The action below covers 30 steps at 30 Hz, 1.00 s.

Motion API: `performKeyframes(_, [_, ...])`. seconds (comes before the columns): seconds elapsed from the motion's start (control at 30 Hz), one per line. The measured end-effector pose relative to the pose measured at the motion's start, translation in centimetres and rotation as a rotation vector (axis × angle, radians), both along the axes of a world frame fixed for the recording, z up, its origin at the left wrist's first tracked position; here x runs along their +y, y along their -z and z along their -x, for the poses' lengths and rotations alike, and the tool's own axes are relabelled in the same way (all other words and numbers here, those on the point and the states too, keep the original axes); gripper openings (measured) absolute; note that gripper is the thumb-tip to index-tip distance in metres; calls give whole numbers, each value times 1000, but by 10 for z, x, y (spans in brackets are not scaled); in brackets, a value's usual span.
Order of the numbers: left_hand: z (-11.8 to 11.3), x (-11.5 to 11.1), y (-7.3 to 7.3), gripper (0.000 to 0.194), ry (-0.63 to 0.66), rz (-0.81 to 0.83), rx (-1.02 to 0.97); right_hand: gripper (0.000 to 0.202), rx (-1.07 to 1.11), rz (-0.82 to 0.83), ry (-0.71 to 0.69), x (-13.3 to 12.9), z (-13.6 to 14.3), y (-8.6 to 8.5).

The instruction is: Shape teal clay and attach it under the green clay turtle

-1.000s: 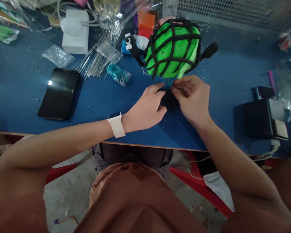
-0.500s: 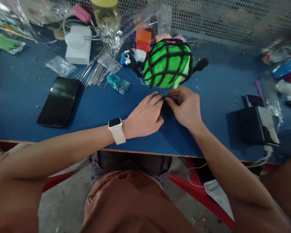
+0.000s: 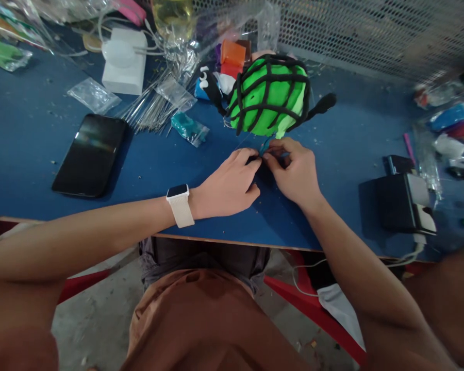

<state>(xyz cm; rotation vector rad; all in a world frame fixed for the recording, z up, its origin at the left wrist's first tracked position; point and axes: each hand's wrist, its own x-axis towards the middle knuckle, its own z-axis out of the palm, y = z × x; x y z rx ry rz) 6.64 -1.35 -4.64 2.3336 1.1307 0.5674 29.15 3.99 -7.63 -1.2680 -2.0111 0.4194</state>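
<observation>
A small strip of blue modelling clay (image 3: 263,147) lies between my fingertips, low over the table. My right hand (image 3: 297,172) pinches it between thumb and fingers. Palm down, my left hand (image 3: 228,185) has its curled fingertips against the clay's left end, its thumb standing apart; the exact grip there is partly hidden. Just beyond both hands sits a turtle model (image 3: 268,93) with a bright green domed shell crossed by black strips. Its black head with white eyes (image 3: 209,85) points left, and a black limb (image 3: 322,105) sticks out to the right.
Left on the blue table (image 3: 158,170) lie a phone (image 3: 90,154), a small bag of teal clay (image 3: 189,128) and a bundle of thin wires (image 3: 150,111). Behind are a white charger (image 3: 124,62) and orange clay (image 3: 232,52). A black box-shaped device (image 3: 398,201) with a cable stands right.
The camera view has shifted slightly. Both hands stay at the blue clay, with the left fingers a little more bent. The turtle model appears tilted slightly differently.
</observation>
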Motion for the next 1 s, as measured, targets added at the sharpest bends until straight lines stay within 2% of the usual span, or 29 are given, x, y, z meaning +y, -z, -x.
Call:
performKeyframes(0.23, [-1,-4,-5,55,1,-8,43,19,0,-12,-12,0,0,0])
performKeyframes(0.63, [0,1,0,69,-23,53,-97,7,7,11,23,-5,4,-7])
performKeyframes(1.0, [0,-15,-8,75,7,80,-134,12,-2,20,26,-4,4,-7])
